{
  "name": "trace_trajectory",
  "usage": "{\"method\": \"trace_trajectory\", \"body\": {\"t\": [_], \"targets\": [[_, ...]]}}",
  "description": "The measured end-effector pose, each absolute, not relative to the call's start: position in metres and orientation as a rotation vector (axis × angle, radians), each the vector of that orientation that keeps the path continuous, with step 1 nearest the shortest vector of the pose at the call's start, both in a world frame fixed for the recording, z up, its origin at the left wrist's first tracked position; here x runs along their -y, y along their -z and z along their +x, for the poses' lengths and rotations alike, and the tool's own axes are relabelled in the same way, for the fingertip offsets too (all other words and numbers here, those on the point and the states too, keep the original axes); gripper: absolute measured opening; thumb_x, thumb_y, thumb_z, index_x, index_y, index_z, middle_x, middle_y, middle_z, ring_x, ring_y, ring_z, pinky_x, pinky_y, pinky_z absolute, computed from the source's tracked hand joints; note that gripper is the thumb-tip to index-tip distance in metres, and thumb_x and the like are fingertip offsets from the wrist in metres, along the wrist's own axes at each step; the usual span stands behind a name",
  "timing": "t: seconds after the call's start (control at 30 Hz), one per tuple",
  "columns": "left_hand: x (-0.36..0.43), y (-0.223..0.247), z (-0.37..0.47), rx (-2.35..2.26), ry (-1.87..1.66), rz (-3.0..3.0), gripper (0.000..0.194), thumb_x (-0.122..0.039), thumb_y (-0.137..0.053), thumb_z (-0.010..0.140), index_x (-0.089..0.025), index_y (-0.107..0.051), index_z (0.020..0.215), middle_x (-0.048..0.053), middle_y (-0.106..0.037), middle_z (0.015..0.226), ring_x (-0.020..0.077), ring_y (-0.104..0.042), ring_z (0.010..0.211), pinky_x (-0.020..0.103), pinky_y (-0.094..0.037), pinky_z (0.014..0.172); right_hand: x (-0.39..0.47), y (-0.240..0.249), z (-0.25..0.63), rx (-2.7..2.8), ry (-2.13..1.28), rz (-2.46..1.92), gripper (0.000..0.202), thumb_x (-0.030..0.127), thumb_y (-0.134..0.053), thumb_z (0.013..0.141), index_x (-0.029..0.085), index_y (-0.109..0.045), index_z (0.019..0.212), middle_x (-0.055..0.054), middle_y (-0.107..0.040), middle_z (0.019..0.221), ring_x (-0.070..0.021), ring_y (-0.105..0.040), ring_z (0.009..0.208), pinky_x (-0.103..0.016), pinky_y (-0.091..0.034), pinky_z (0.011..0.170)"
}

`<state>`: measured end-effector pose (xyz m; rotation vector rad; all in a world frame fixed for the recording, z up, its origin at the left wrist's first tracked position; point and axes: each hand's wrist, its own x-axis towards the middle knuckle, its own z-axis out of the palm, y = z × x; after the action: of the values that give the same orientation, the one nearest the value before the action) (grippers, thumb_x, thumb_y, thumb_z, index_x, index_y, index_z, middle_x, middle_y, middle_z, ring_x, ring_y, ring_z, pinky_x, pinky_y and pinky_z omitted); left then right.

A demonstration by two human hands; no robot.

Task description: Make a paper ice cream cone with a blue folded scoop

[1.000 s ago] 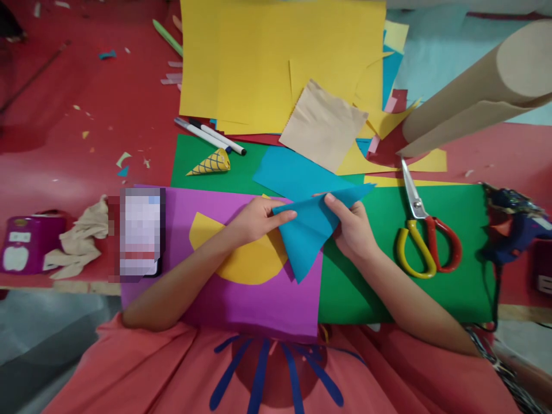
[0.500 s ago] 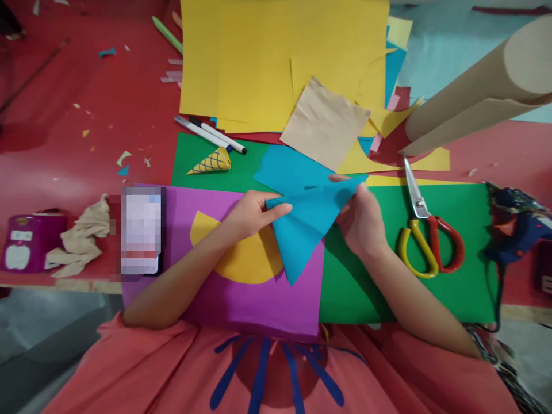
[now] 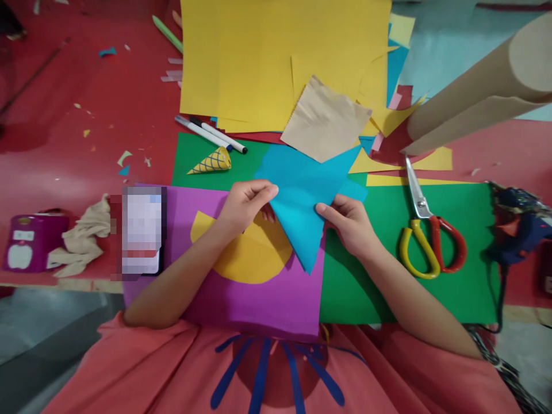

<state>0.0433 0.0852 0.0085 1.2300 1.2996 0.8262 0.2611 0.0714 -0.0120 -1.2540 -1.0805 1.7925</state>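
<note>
Far left on the red table (image 3: 86, 103): purple box (image 3: 30, 241), crumpled cloth (image 3: 81, 238), then a phone (image 3: 142, 230) on the edge of the purple sheet (image 3: 259, 302). Yellow half-circle cutout (image 3: 250, 259) lay on that sheet, partly under my left hand (image 3: 244, 207). Left fingers (image 3: 263, 188) were pinched on the left corner of the blue paper triangle (image 3: 302, 213). Triangle sat mid-frame, point toward me, spanning the seam between the purple sheet and the green sheet (image 3: 431, 287). My right hand (image 3: 351, 224) gripped its right edge, thumb on top, fingers clenched on the paper. Beyond it: small yellow cone (image 3: 212, 162), two markers (image 3: 211, 135), yellow sheets (image 3: 259, 57), brown paper square (image 3: 323, 121). Right of my hands: scissors (image 3: 426, 230) on the green sheet, brown paper roll (image 3: 483, 92) above, glue gun (image 3: 517, 224) at the far right.
</note>
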Motion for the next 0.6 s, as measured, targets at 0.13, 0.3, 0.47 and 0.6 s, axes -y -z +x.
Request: {"method": "trace_trajectory", "body": {"t": [0.13, 0.3, 0.47, 0.6], "targets": [[-0.0837, -0.0074, 0.0464, -1.336, -0.874, 1.208, 0.041, -0.050, -0.063, 0.082, -0.018, -0.053, 0.058, -0.003, -0.056, 0.043, 0.0087, -0.056, 0.039, 0.017, -0.043, 0.039, -0.0715, 0.0105, 0.2617, 1.144, -1.691, -1.290, 0.041, 0.050, -0.071, 0.079, 0.022, -0.047, 0.062, 0.005, -0.055, 0.046, -0.0108, -0.055, 0.040, -0.023, -0.041, 0.040], [-0.0792, -0.0031, 0.0479, -1.270, -0.762, 1.176, 0.047, -0.057, -0.065, 0.078, -0.017, -0.055, 0.056, 0.000, -0.063, 0.047, 0.0096, -0.059, 0.040, 0.018, -0.045, 0.040, -0.0713, 0.0111, 0.2607, 1.089, -1.623, -1.293, 0.038, 0.047, -0.070, 0.081, 0.021, -0.049, 0.062, 0.006, -0.054, 0.047, -0.0096, -0.054, 0.039, -0.022, -0.042, 0.039], [-0.0781, -0.0031, 0.0468, -1.201, -0.661, 1.188, 0.049, -0.054, -0.065, 0.081, -0.017, -0.051, 0.052, 0.001, -0.062, 0.046, 0.0087, -0.058, 0.039, 0.017, -0.044, 0.040, -0.0705, 0.0122, 0.2608, 0.919, -1.846, -1.127, 0.027, 0.043, -0.072, 0.080, 0.021, -0.059, 0.073, 0.004, -0.063, 0.054, -0.0118, -0.059, 0.042, -0.023, -0.047, 0.039], [-0.0797, -0.0046, 0.0466, -1.150, -0.634, 1.170, 0.045, -0.051, -0.068, 0.078, -0.017, -0.052, 0.054, -0.001, -0.060, 0.044, 0.0086, -0.056, 0.038, 0.018, -0.043, 0.039, -0.0694, 0.0100, 0.2640, 1.062, -2.005, -1.135, 0.034, 0.043, -0.070, 0.082, 0.017, -0.061, 0.060, -0.001, -0.063, 0.049, -0.0112, -0.055, 0.038, -0.023, -0.044, 0.037]]}}
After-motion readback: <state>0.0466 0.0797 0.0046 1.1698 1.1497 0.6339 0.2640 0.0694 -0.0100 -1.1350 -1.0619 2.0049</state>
